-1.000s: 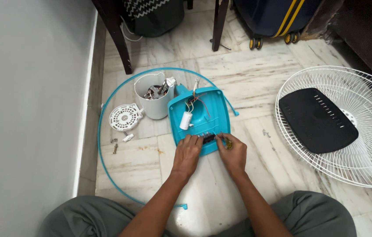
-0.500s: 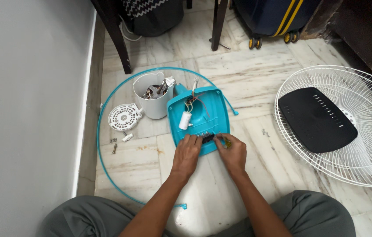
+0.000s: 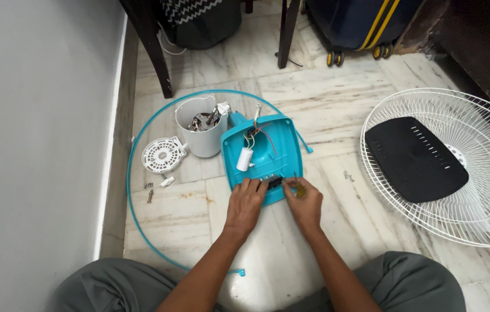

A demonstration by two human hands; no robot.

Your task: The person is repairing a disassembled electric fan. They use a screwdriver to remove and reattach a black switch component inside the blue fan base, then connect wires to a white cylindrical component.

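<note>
At the centre of the frame, a teal fan base housing [image 3: 262,156] is laid open on the marble floor [image 3: 337,104], with a white capacitor [image 3: 245,159] and wires inside. Its lower edge is gripped by the left hand [image 3: 245,205], fingers curled over the rim beside a small black switch block [image 3: 274,181]. A yellow-handled tool [image 3: 298,189] is pinched in the right hand [image 3: 305,203]. A white motor cup [image 3: 201,133] stands just left of the housing; a white fan grille [image 3: 447,167] lies at right.
</note>
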